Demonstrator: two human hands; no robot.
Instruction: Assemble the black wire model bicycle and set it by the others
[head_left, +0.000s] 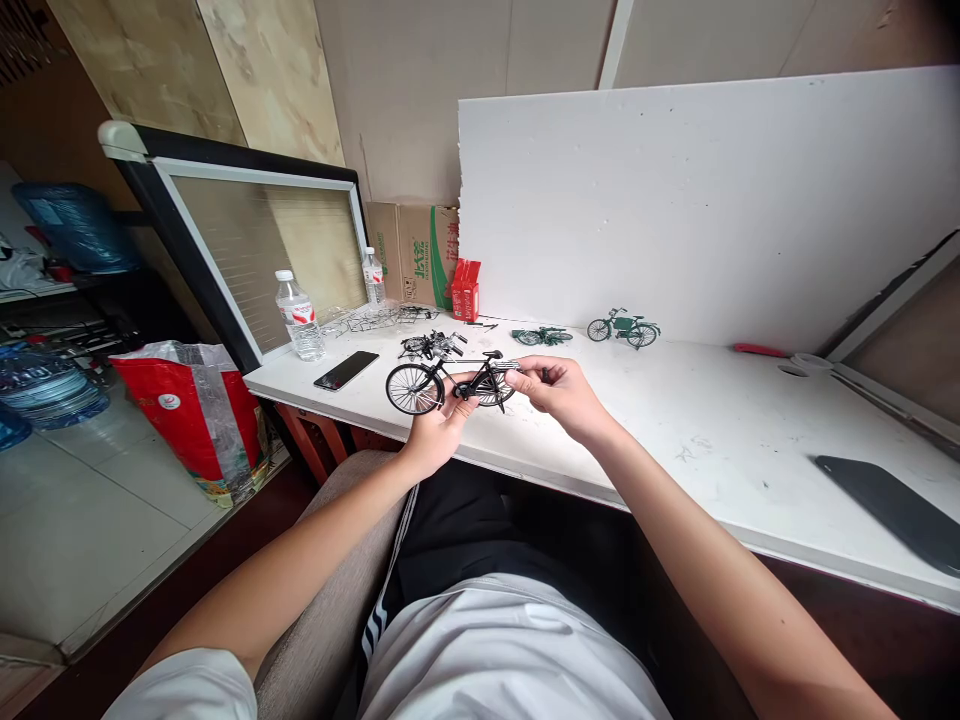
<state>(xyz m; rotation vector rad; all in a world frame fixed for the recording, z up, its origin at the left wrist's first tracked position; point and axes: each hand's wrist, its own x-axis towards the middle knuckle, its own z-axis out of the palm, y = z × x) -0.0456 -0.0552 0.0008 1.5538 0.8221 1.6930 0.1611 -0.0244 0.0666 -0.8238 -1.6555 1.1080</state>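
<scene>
A small black model bicycle point(420, 383) is held just above the front edge of the white table point(720, 430). My left hand point(437, 430) grips its frame from below, fingers curled round the middle. My right hand point(559, 392) pinches the rear end of the model, near the back wheel and carrier. More black bicycle parts point(431, 345) lie on the table just behind it.
Two green model bicycles point(624, 328) point(541, 336) stand farther back by a white foam board. A phone point(346, 370), two water bottles point(299, 316), a red box point(466, 290), a cardboard box point(417, 254) and wire parts sit at the left. A dark flat object point(892, 505) lies at the right.
</scene>
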